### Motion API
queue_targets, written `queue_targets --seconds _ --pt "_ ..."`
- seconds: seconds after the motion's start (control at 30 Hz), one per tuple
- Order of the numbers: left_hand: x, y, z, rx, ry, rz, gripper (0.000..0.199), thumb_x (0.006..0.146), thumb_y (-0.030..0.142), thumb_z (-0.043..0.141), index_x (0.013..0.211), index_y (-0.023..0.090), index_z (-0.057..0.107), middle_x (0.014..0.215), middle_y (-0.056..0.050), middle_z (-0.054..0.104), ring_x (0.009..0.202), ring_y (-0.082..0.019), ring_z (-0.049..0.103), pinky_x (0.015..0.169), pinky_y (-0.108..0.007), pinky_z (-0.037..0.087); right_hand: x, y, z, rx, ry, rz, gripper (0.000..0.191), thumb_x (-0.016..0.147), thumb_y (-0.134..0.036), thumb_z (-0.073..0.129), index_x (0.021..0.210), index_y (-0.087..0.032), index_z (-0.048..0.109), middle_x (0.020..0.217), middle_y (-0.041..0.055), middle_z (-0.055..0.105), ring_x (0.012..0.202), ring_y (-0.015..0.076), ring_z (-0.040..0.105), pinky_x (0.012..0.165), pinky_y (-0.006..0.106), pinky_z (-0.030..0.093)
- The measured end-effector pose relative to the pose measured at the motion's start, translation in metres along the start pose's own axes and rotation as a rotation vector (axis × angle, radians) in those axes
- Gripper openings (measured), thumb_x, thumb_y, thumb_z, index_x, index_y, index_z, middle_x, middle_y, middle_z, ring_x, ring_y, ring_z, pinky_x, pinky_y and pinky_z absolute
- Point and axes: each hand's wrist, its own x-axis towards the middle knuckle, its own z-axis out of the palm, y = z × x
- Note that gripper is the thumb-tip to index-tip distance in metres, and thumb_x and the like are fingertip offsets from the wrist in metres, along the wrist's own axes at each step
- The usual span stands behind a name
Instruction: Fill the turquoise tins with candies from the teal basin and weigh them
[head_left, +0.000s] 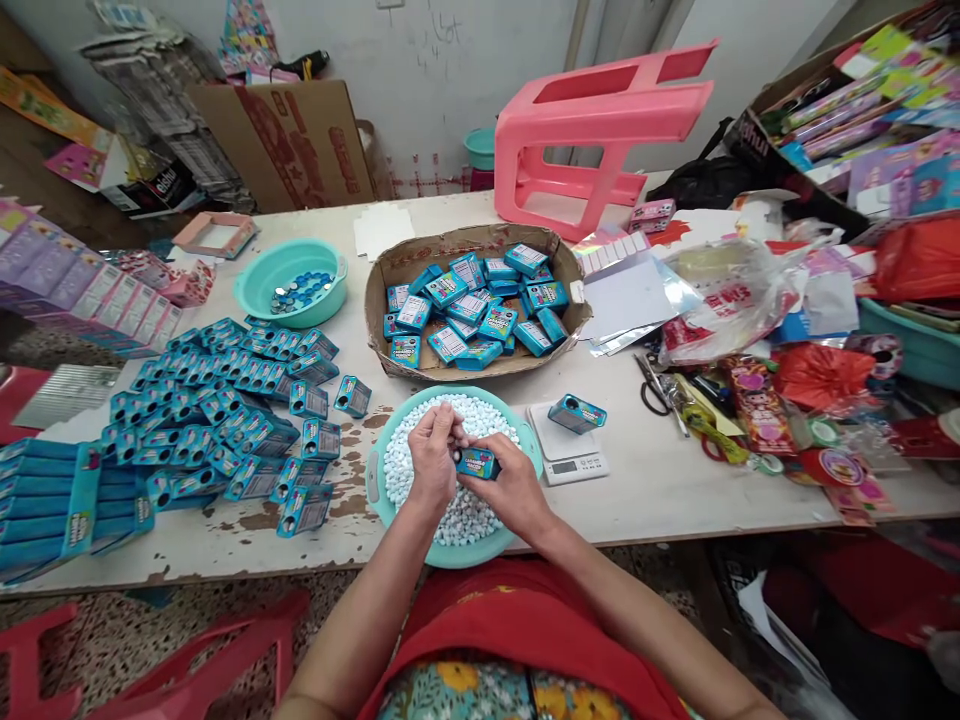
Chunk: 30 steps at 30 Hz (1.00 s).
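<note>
Over a teal basin (pixel 463 538) full of small white pieces, my right hand (pixel 510 485) grips a small blue box (pixel 477 463) lying on its side. My left hand (pixel 435 455) is closed at the box's left end, its fingertips pinched; what they hold, if anything, is hidden. Another blue box (pixel 577 412) rests on a white digital scale (pixel 571 455) to the right. Behind the basin, a cut-down cardboard box (pixel 382 335) holds several blue boxes. On the left, many blue boxes with round holes (pixel 247 375) are spread in rows.
A teal bowl (pixel 247 290) with blue discs is at the back left. An upturned pink stool (pixel 517 160) stands at the back. Scissors (pixel 654 385), plastic bags (pixel 720 310) and loose packets crowd the right side. Stacked blue packs (pixel 45 500) lie at the left edge.
</note>
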Motion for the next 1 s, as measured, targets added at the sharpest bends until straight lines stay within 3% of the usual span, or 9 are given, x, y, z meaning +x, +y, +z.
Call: queue_targets --seconds 0.23,0.3,0.37,0.47,0.53,0.63,0.83,0.9,1.0 --pt "0.021 -0.002 -0.015 0.037 0.043 0.041 0.038 0.082 0.052 0.051 0.066 0.017 0.055 0.053 0.002 0.048 0.05 -0.011 0.049 0.061 -0.028 0.048 -0.011 0.0 -0.024 0.159 -0.017 0.031 0.029 0.069 -0.032 0.074 0.095 -0.023 0.063 0.092 0.0028 0.062 0.09 0.0201 0.058 0.081 0.033 0.047" --pt "0.037 -0.017 -0.03 0.289 0.022 0.148 0.037 0.083 0.05 0.049 0.067 0.017 0.058 0.062 -0.001 0.055 0.062 -0.014 0.055 0.07 -0.032 0.048 -0.02 0.003 -0.035 0.197 -0.018 0.027 0.032 0.069 -0.035 0.074 0.096 -0.023 0.062 0.096 0.0035 0.062 0.093 0.0204 0.058 0.083 0.033 0.047" --pt "0.051 -0.036 -0.043 0.672 -0.091 0.285 0.031 0.083 0.044 0.05 0.072 0.018 0.063 0.08 -0.005 0.062 0.082 -0.018 0.058 0.084 -0.035 0.044 -0.028 0.01 -0.042 0.203 -0.013 0.037 0.032 0.07 -0.036 0.075 0.097 -0.023 0.062 0.095 0.0036 0.061 0.092 0.0201 0.059 0.082 0.033 0.047" --pt "0.058 -0.062 -0.054 1.208 -0.243 0.4 0.025 0.082 0.04 0.054 0.093 0.022 0.066 0.109 -0.008 0.059 0.106 -0.024 0.05 0.095 -0.039 0.036 -0.037 0.02 -0.047 0.173 -0.02 0.064 0.031 0.07 -0.036 0.074 0.096 -0.023 0.062 0.093 0.0038 0.061 0.088 0.0199 0.059 0.079 0.033 0.048" --pt "0.052 -0.073 -0.054 1.446 -0.262 0.417 0.033 0.082 0.046 0.054 0.103 0.023 0.063 0.114 -0.009 0.055 0.108 -0.026 0.046 0.092 -0.041 0.036 -0.04 0.023 -0.049 0.165 -0.019 0.074 0.031 0.071 -0.037 0.073 0.097 -0.023 0.062 0.094 0.0045 0.061 0.089 0.0205 0.059 0.078 0.033 0.049" --pt "0.04 -0.081 -0.052 1.632 -0.27 0.43 0.038 0.081 0.053 0.052 0.1 0.022 0.062 0.103 -0.011 0.055 0.1 -0.028 0.047 0.085 -0.04 0.038 -0.042 0.024 -0.052 0.153 0.01 0.106 0.032 0.072 -0.038 0.072 0.098 -0.023 0.062 0.095 0.0052 0.062 0.089 0.0212 0.059 0.078 0.034 0.049" --pt "0.04 -0.092 -0.06 1.493 -0.183 0.415 0.025 0.086 0.039 0.046 0.079 0.02 0.061 0.081 -0.009 0.059 0.078 -0.021 0.054 0.069 -0.03 0.039 -0.038 0.039 -0.043 0.092 0.043 0.205 0.033 0.07 -0.041 0.072 0.095 -0.021 0.063 0.091 0.0049 0.062 0.084 0.0218 0.06 0.074 0.034 0.049" --pt "0.043 -0.089 -0.061 1.298 -0.086 0.348 0.023 0.083 0.038 0.05 0.071 0.02 0.058 0.071 -0.005 0.058 0.068 -0.018 0.052 0.064 -0.028 0.038 -0.034 0.041 -0.04 0.066 0.04 0.213 0.033 0.07 -0.041 0.072 0.095 -0.021 0.063 0.09 0.0044 0.062 0.084 0.0216 0.06 0.075 0.033 0.049" --pt "0.039 -0.069 -0.052 0.823 0.055 0.124 0.027 0.079 0.041 0.054 0.063 0.019 0.052 0.058 0.001 0.049 0.053 -0.012 0.045 0.053 -0.024 0.034 -0.027 0.035 -0.036 0.014 0.026 0.172 0.032 0.07 -0.039 0.072 0.094 -0.021 0.063 0.089 0.0041 0.062 0.084 0.0215 0.06 0.075 0.033 0.048"
